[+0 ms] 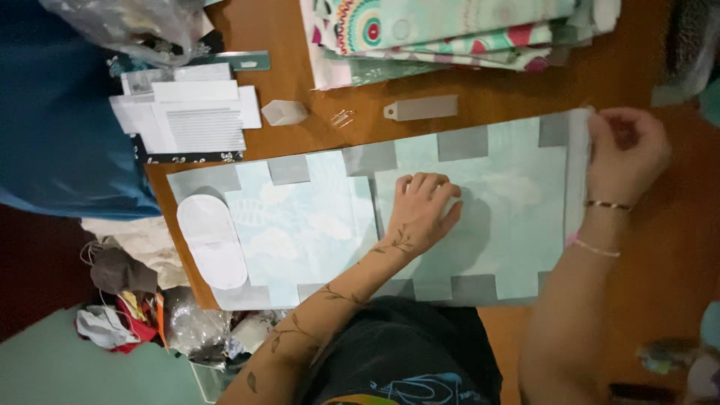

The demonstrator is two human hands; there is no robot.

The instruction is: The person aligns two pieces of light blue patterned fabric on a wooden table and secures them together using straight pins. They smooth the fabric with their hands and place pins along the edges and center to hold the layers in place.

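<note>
A long pale-blue fabric panel (315, 225) is lying flat across the wooden table (510, 94), running left to right. Its print is showing faint white leaf and cloud shapes, and grey rectangular tabs are spacing along both long edges, giving a notched outline. A white oval pattern piece (212, 240) is sitting on its left end. The left hand (420, 214) is pressing palm-down on the middle of the panel, fingers curled slightly and holding nothing. The right hand (626, 150) is pinching the panel's right edge, fingers closing on the whitish border strip there; bracelets are circling that wrist. Just beyond the panel's far edge, a grey rectangular tag (421, 108), a few pins (342, 118) and a small clear plastic piece (283, 112) are resting on the wood. Farther out, a stack of folded patterned fabrics (450, 34) is occupying the table's far side, and white paper sheets (187, 112) are lying at the left.
</note>
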